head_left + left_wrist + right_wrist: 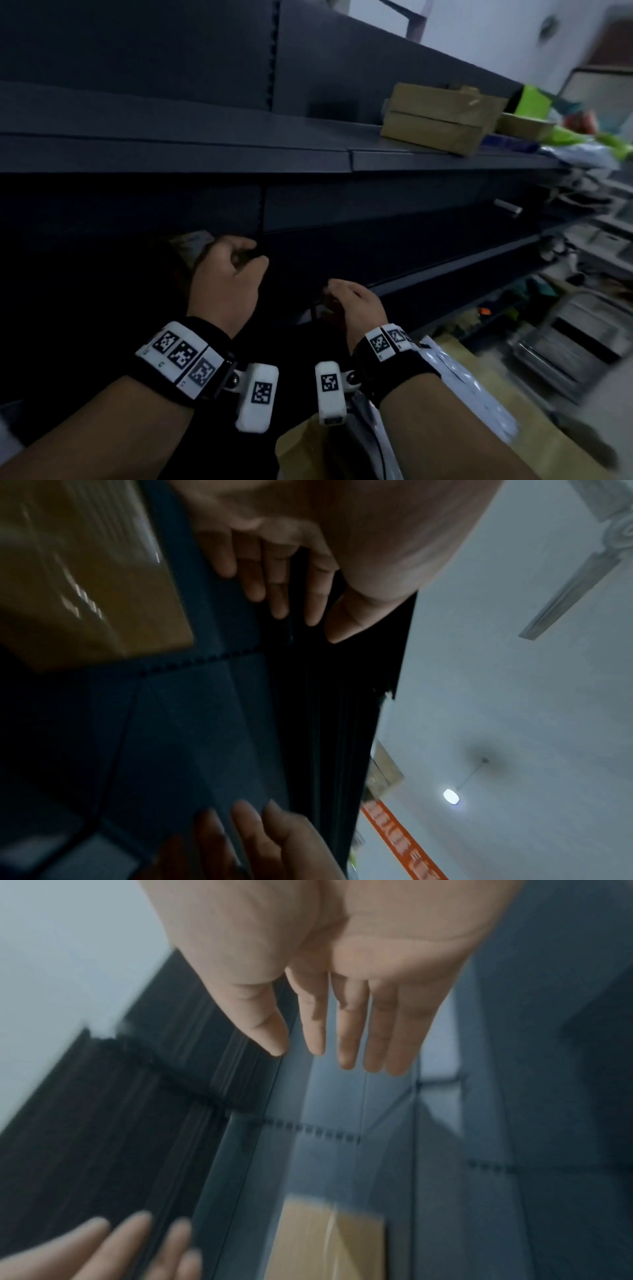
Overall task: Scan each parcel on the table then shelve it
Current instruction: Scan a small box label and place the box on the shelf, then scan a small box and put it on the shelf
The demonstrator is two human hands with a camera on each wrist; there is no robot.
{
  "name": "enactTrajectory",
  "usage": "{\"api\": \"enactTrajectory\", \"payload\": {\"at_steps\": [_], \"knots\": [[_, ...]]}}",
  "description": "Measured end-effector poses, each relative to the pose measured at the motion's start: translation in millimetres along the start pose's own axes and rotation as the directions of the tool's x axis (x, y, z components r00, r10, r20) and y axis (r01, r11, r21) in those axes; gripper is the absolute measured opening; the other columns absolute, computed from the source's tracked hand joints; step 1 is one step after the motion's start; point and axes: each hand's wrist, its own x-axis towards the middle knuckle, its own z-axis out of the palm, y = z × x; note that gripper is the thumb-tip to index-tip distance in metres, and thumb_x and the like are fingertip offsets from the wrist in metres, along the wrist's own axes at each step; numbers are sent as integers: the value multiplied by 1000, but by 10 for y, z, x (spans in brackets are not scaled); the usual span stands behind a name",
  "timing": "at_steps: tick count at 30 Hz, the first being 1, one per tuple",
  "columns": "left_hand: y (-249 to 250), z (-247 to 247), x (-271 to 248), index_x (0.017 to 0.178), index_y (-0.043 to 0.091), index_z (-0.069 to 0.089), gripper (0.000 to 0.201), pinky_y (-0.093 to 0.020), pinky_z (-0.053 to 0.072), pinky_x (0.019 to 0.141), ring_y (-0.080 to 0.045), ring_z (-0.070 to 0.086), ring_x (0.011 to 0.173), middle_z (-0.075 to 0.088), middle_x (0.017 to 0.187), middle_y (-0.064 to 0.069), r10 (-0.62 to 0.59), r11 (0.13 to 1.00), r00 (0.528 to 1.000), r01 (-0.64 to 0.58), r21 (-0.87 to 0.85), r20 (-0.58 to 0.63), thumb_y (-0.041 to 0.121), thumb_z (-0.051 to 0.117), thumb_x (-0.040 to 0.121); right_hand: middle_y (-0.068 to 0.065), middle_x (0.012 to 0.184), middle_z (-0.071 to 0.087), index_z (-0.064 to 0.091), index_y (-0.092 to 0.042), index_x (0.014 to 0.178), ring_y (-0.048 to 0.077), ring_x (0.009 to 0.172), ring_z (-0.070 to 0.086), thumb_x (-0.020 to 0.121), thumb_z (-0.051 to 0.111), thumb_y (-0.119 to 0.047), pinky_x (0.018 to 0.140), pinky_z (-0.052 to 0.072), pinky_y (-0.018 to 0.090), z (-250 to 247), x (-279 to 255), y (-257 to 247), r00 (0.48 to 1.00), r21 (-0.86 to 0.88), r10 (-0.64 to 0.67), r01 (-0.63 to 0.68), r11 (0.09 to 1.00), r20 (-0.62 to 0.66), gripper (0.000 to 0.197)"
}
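A brown cardboard parcel [85,574] lies on the dark shelf [428,246]; it shows blurred in the right wrist view [329,1240] and mostly hidden behind my left hand in the head view [190,244]. My left hand [233,270] hovers just in front of it with relaxed fingers [277,599] and holds nothing. My right hand [349,301] is lower and to the right, at the shelf's front edge. Its fingers [346,1042] are straight and empty. Neither hand touches the parcel.
The shelf above carries cardboard boxes [442,116] and green bags [534,102] at its right end. White mailer bags [459,377] and a brown parcel [308,452] lie below my right wrist. A metal frame [582,335] and clutter fill the floor at right.
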Motion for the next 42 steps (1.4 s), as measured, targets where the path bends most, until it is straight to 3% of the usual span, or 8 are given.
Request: {"api": "enactTrajectory", "payload": {"at_steps": [4, 8, 12, 17, 21, 30, 38, 42], "knots": [[12, 605, -241, 104, 26, 66, 14, -26, 51, 81, -7, 64, 95, 68, 102, 8, 21, 999, 982, -12, -47, 188, 27, 72, 92, 18, 108, 80, 84, -14, 99, 33, 103, 77, 93, 78, -22, 92, 65, 51, -592, -141, 6, 994, 31, -4, 8, 999, -108, 12], [-32, 1268, -553, 104, 22, 68, 12, -24, 48, 76, -11, 67, 92, 71, 99, 4, -52, 995, 917, 80, -55, 396, 24, 72, 92, 18, 90, 74, 77, -3, 103, 24, 75, 70, 98, 71, -11, 74, 60, 42, -1255, -413, -43, 977, 92, 4, 16, 996, -213, 11], [-146, 1920, -946, 100, 24, 69, 10, -30, 52, 76, -16, 68, 91, 71, 96, 2, -135, 986, 819, 165, -2, 558, 27, 73, 91, 16, 98, 74, 73, 2, 114, 29, 89, 69, 98, 69, -6, 90, 61, 50, -2026, -724, 4, 933, 113, 54, -14, 994, -355, 18], [-174, 2580, -1511, 103, 17, 68, 16, -33, 53, 75, -18, 64, 84, 70, 96, -2, -175, 980, 648, 189, 66, 742, 22, 74, 90, 20, 106, 75, 73, -3, 108, 30, 92, 69, 98, 68, -8, 92, 61, 49, -2914, -1212, 201, 833, 163, 122, -39, 986, -540, 12], [-194, 2966, -1885, 101, 23, 67, 26, -43, 58, 83, -20, 68, 91, 72, 99, -1, -199, 977, 531, 169, 127, 824, 38, 75, 81, 21, 113, 76, 74, -3, 109, 31, 96, 71, 98, 70, -12, 93, 61, 52, -3471, -1575, 441, 722, 238, 196, -45, 970, -664, 15], [-519, 3487, -2785, 110, 19, 64, 28, -43, 57, 89, -23, 66, 96, 67, 109, -5, -326, 945, 238, 65, 319, 915, 36, 71, 89, 13, 111, 73, 72, -6, 111, 31, 105, 70, 100, 70, -17, 87, 62, 48, -4041, -2176, 1048, 576, 364, 370, -132, 922, -729, 16], [-1029, 3536, -3251, 141, 9, 55, 51, -26, 46, 91, -18, 59, 106, 63, 135, -9, -480, 851, 187, -139, 506, 857, 26, 67, 95, 13, 121, 70, 68, -11, 116, 30, 110, 69, 98, 73, -23, 92, 62, 52, -4080, -2466, 1677, 539, 486, 611, -373, 790, -580, 22], [-1096, 3506, -3406, 91, 22, 66, 6, -25, 49, 87, -15, 63, 93, 70, 100, 3, -489, 842, 163, -168, 512, 857, 20, 64, 95, 14, 111, 80, 76, -7, 107, 30, 105, 77, 98, 70, -16, 90, 62, 46, -4031, -2501, 1794, 571, 502, 648, -416, 758, -504, 15]]}}
